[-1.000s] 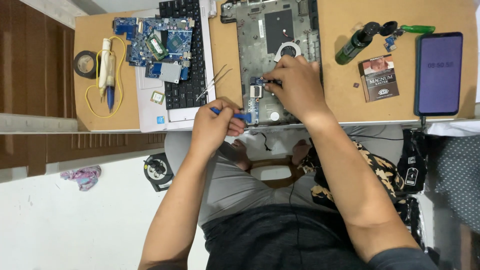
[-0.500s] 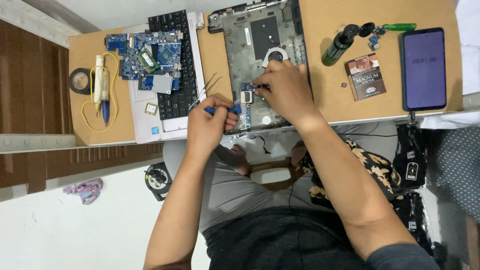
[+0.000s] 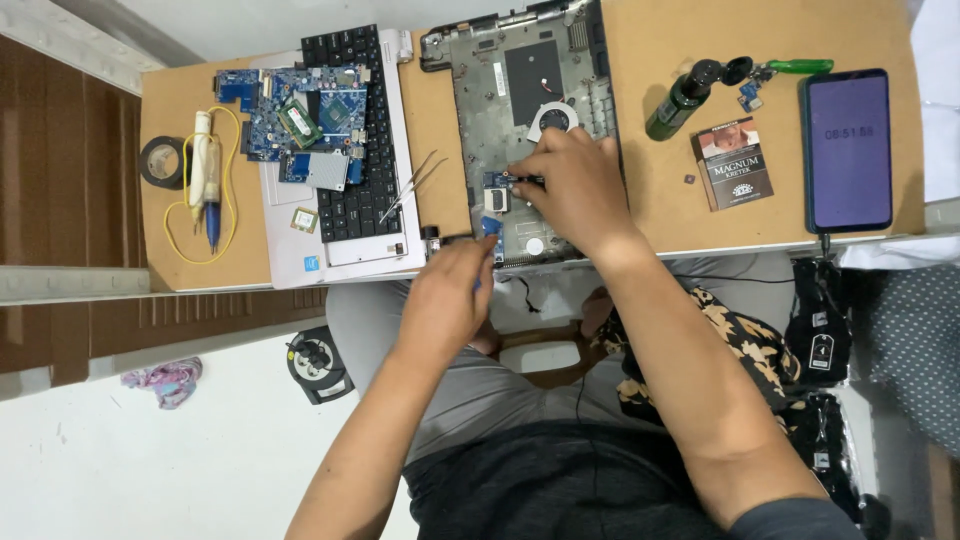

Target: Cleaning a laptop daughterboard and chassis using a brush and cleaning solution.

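Observation:
An opened grey laptop base (image 3: 520,60) with a round fan lies on the brown desk (image 3: 660,200). My right hand (image 3: 575,190) rests on the base, and its fingertips pinch a small blue circuit board (image 3: 497,181) near the base's left side. My left hand (image 3: 450,290) hovers at the desk's near edge, closed around a blue-handled screwdriver (image 3: 487,228) whose dark end pokes out to the left.
A white laptop half with a black keyboard (image 3: 360,130) carries a blue motherboard (image 3: 300,115) and metal tweezers (image 3: 410,185). Far left are a tape roll (image 3: 160,160) and a soldering iron (image 3: 205,180). To the right sit a dark bottle (image 3: 680,100), a small box (image 3: 733,162) and a phone (image 3: 848,150).
My left hand has pulled back towards the desk's near edge with the screwdriver. My right hand stays on the laptop base at the small board. The view has shifted slightly.

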